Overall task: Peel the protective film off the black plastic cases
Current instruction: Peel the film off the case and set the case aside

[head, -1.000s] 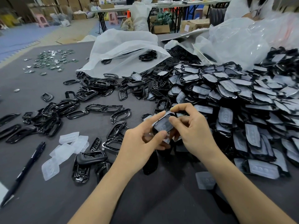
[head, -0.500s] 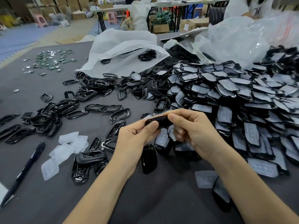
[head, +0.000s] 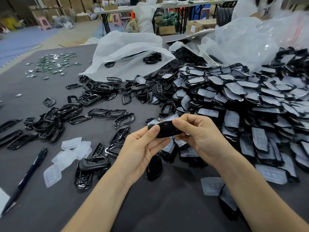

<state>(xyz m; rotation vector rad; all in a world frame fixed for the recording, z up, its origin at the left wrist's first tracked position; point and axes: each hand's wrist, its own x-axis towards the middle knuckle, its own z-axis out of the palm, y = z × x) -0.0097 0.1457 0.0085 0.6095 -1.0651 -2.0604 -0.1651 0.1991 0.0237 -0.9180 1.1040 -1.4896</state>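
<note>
Both hands hold one black plastic case [head: 167, 130] above the dark table. My left hand [head: 143, 148] pinches its left end with thumb on top. My right hand [head: 199, 138] grips its right end from above. The case lies edge-on to me, glossy black side showing; any film on it is hidden. A large heap of black cases with whitish film [head: 242, 104] covers the right side of the table. Peeled translucent film pieces [head: 66, 156] lie at the left front.
Black frame parts [head: 55, 114] are scattered left of centre. A pen [head: 28, 178] lies at the front left. A white plastic bag [head: 123, 54] and clear bags [head: 250, 39] stand at the back. Small metal parts [head: 51, 64] lie far left. A loose case [head: 154, 166] sits under my hands.
The case was turned from its filmed face up to edge-on with the black side showing. My hands rose slightly and stayed on the case.
</note>
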